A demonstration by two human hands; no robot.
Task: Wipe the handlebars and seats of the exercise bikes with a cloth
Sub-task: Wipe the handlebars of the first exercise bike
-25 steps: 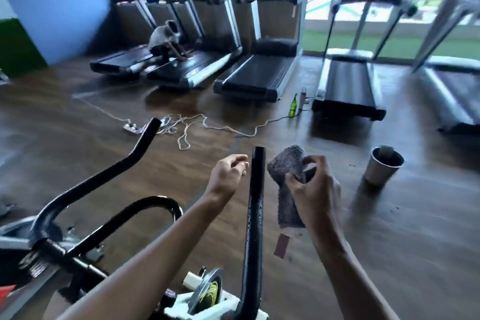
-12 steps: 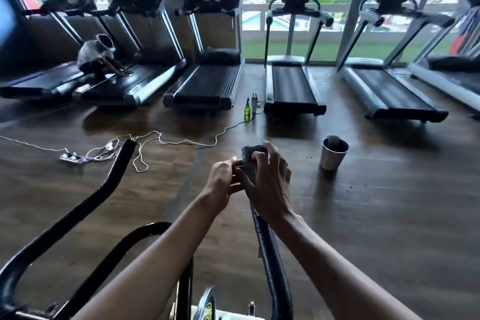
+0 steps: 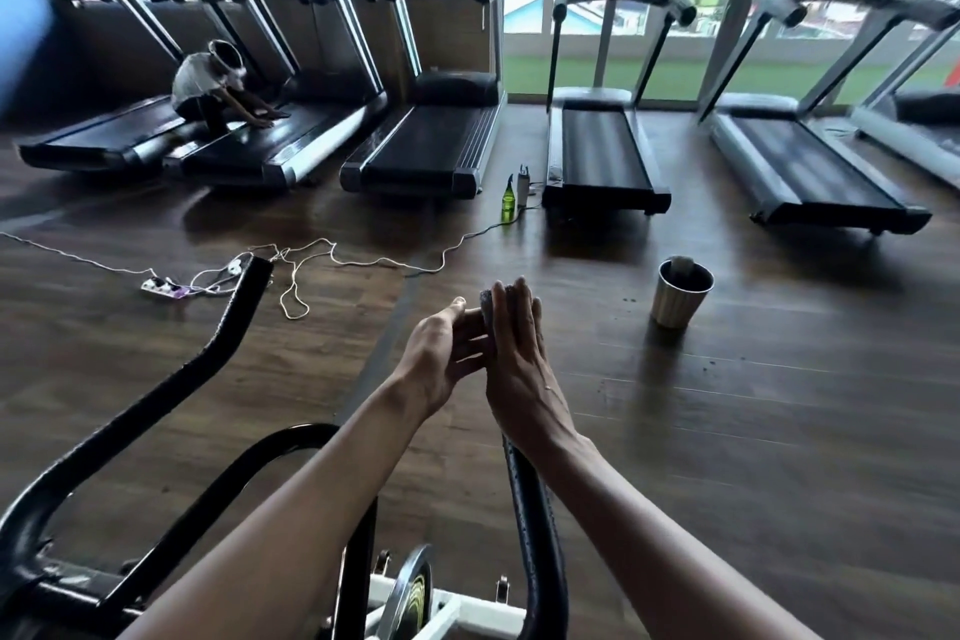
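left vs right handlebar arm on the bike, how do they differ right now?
Left handlebar arm: bare, tip exposed, no hand on it. Right handlebar arm: upper end hidden between the left hand and right hand, which press the cloth against it. Left one shows a clear kink; right one's visible part only curves gently. Both are black.

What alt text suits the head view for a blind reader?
The left hand and right hand press a grey cloth between them at the tip of a handlebar. Treadmills line the windows; a metal cup stands on the floor.
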